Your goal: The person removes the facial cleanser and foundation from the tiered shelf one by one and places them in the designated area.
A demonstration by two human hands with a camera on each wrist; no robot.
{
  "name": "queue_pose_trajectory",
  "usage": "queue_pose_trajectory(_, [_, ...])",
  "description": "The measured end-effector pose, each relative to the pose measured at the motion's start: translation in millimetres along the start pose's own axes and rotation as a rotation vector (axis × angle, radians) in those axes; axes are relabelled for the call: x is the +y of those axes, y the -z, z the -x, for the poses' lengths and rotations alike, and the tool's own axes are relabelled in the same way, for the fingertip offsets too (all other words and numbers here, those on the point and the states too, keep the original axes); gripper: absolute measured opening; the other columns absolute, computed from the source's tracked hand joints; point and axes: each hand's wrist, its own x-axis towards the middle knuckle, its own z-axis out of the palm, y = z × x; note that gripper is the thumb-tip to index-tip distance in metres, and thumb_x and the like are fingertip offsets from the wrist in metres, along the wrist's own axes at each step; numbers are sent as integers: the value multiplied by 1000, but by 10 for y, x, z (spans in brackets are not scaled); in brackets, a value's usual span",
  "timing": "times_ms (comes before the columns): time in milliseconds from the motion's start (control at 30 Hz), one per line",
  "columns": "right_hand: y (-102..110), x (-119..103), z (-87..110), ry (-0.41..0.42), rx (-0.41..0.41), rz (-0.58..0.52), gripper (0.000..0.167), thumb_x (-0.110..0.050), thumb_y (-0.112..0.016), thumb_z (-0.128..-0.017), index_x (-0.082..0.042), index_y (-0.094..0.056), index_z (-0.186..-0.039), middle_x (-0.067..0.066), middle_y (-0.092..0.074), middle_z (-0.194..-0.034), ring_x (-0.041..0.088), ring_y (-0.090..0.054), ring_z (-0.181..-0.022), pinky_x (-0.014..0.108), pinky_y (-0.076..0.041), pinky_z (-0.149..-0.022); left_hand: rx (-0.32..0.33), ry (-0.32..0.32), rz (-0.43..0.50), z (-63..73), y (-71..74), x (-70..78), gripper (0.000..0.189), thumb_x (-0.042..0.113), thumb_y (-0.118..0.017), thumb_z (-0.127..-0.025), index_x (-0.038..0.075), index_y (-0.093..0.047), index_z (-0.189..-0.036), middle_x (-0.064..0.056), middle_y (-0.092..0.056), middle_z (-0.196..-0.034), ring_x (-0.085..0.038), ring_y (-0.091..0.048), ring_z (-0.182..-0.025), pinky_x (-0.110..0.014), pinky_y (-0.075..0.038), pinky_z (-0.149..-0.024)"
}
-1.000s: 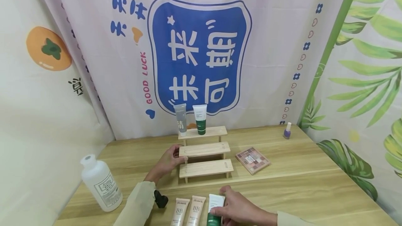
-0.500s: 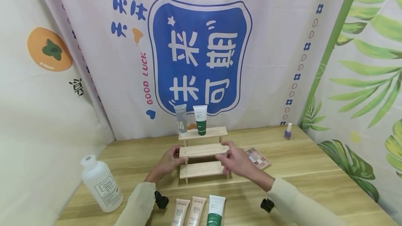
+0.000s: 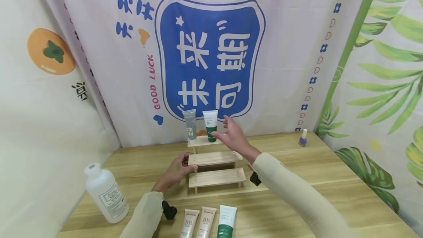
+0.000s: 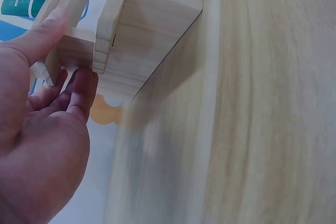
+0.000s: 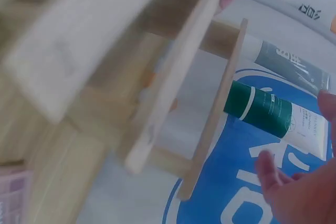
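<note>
My left hand [image 3: 175, 171] pinches the left end of the middle step of a three-tier wooden display stand [image 3: 216, 178]. In the left wrist view the thumb lies over the plank and the fingers [image 4: 79, 95] curl under it. Two squeeze tubes stand upright on the top tier: a grey tube [image 3: 190, 122] at left and a white-and-green tube [image 3: 210, 117] near the middle. My right hand [image 3: 235, 135] is at the right of the white-and-green tube. Seen from the right wrist, its thumb and fingers are spread around that tube [image 5: 270, 113], with gaps showing.
Two BB cream tubes [image 3: 205, 221] and another white-and-green tube [image 3: 227, 219] lie at the table's front. A white bottle [image 3: 107, 194] stands at left, purple nail polish [image 3: 303, 138] at back right. The right sleeve mostly hides a makeup palette [image 5: 13, 198].
My right hand let go of the front white-and-green tube, passed the middle step, and rose to the top tier beside the tube there. The left hand stays on the stand.
</note>
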Motion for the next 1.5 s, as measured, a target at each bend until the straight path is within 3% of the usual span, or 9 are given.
queue_pose_trajectory(133, [-152,-47,-139,-49,11,-14,85,-39,-73,-88,-4,-29,-151,18,-48,-143,32,-50,-127,49,-46,-100,-13,4,13,-1,2,-2,54,23,-75,-87,4,-49,-132,-13,-57,-123,-25,-57,-111,-42,-48,-98])
queue_pose_trajectory(333, [-315,-104,-198,-11,-8,22,61,-29,-70,-92,-4,-41,-138,15,-60,-123,27,-62,-107,42,-54,-85,-15,4,20,17,17,-3,55,22,-75,-87,3,-49,-132,-14,-57,-122,-25,-57,-109,-40,-49,-95])
queue_pose_trajectory(600, [-325,-194,-189,79,121,-24,28,-19,-61,-98,-4,-54,-120,12,-67,-109,23,-65,-97,40,-55,-84,-8,4,28,14,35,-8,55,20,-75,-87,2,-49,-132,-14,-57,-120,-24,-57,-107,-39,-49,-94])
queue_pose_trajectory(800, [-227,-249,-67,157,202,-165,26,-18,-63,-97,-4,-55,-116,12,-67,-108,22,-66,-96,36,-56,-83,1,22,20,21,46,-4,56,22,-76,-87,3,-49,-132,-13,-57,-122,-25,-56,-110,-43,-48,-97])
queue_pose_trajectory(900, [-126,-277,129,169,220,-271,27,-17,-65,-95,-2,-55,-115,14,-66,-105,24,-65,-94,34,-57,-79,-9,21,20,18,46,4,58,25,-76,-86,4,-49,-133,-13,-56,-124,-26,-56,-112,-44,-47,-99])
queue_pose_trajectory(1033, [-15,-244,531,102,133,-449,30,-9,-64,-94,0,-50,-120,19,-62,-104,29,-62,-91,37,-59,-75,-7,14,25,23,42,-4,57,24,-76,-87,3,-49,-133,-13,-57,-124,-25,-56,-113,-43,-47,-98])
queue_pose_trajectory(1133, [39,-156,835,32,65,-507,39,-4,-63,-93,0,-44,-127,21,-63,-103,29,-63,-88,38,-59,-73,-2,-4,32,18,28,-26,56,21,-75,-88,1,-49,-133,-14,-57,-123,-25,-57,-112,-41,-49,-95])
queue_pose_trajectory(1333, [94,50,1316,-23,-100,-491,66,0,-62,-93,-6,-25,-147,22,-65,-97,29,-66,-79,41,-59,-66,-9,-34,52,38,33,-28,55,17,-74,-88,-1,-48,-133,-16,-58,-122,-25,-58,-109,-37,-51,-90])
queue_pose_trajectory(1500, [137,163,1626,-75,-210,-467,69,-2,-63,-92,-1,-23,-148,19,-65,-91,29,-67,-77,38,-59,-63,-8,-33,46,31,20,-20,55,17,-75,-88,-1,-48,-133,-15,-58,-121,-25,-58,-109,-38,-51,-92])
